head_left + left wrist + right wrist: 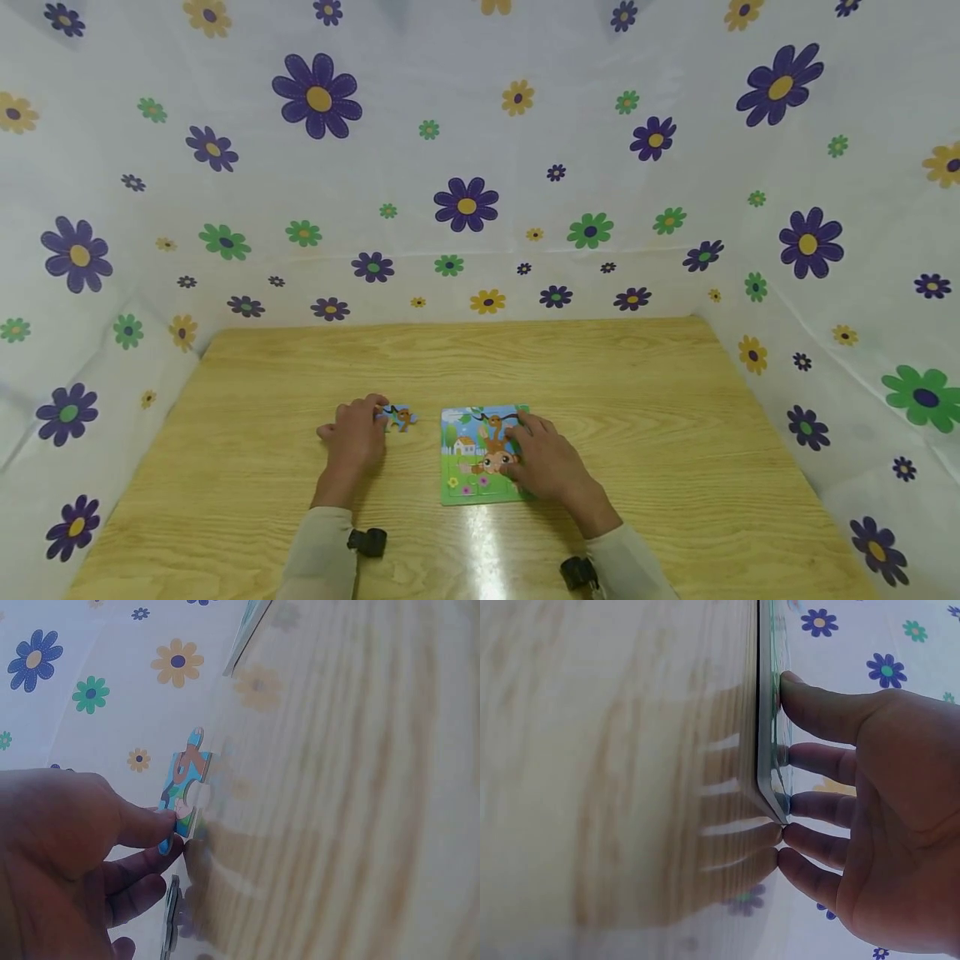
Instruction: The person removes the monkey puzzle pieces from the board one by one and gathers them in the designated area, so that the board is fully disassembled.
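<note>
My left hand (356, 435) pinches a jigsaw piece (406, 417) between thumb and fingers, left of the board. The piece (182, 787) is blue with brown and green parts, and in the left wrist view it is tilted up on its edge. My right hand (551, 462) rests its fingertips on the right side of a square jigsaw puzzle (467, 467) showing a monkey, a house and flowers. From the right wrist view, thumb and fingers (821, 806) touch the board's top and edge, not wrapped round it. The right hand hides the board's right part.
Near the left fingers in the left wrist view lies a thin flat thing, seen edge-on, like more jigsaw pieces (171, 919). A wood-grain table (675, 392) bears it all. White cloth (405, 167) with printed flowers stands around the back and sides.
</note>
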`<action>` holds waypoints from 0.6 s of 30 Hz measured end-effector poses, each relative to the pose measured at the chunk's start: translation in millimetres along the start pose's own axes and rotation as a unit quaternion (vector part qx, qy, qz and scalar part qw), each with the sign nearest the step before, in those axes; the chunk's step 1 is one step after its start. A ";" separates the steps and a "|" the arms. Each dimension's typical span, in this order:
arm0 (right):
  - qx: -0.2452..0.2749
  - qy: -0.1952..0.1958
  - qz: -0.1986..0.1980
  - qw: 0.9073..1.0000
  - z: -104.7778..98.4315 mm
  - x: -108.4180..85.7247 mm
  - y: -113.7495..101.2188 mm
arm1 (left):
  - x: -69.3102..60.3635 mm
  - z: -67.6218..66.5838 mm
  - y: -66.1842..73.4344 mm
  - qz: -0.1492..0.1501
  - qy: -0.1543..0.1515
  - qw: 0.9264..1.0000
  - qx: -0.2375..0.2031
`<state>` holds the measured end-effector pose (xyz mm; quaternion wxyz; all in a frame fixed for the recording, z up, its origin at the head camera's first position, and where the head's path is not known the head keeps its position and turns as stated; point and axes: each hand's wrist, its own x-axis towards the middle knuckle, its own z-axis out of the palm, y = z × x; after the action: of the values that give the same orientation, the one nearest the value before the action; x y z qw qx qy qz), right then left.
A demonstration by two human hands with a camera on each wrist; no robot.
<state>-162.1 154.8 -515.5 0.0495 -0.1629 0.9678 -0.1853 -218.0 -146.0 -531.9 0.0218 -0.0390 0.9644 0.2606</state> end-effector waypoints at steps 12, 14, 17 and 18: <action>-0.003 0.002 0.001 1.000 -0.4 -0.7 -1.7 | -2.9 -1.0 -1.9 0.009 0.015 1.000 0.019; -0.003 0.004 0.005 1.000 -0.3 -1.0 -2.2 | -2.5 -0.7 -0.9 0.011 0.020 1.000 0.019; -0.003 0.009 0.007 1.000 0.1 -1.3 -2.7 | -2.3 0.4 2.3 0.017 0.025 0.999 0.016; -0.003 0.011 0.007 1.000 0.4 -1.3 -2.7 | -2.4 1.4 3.9 0.020 0.026 0.999 0.013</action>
<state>-160.0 152.8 -514.8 0.0398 -0.1540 0.9699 -0.1842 -215.9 -141.8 -531.0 -0.0084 -0.0261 0.9685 0.2474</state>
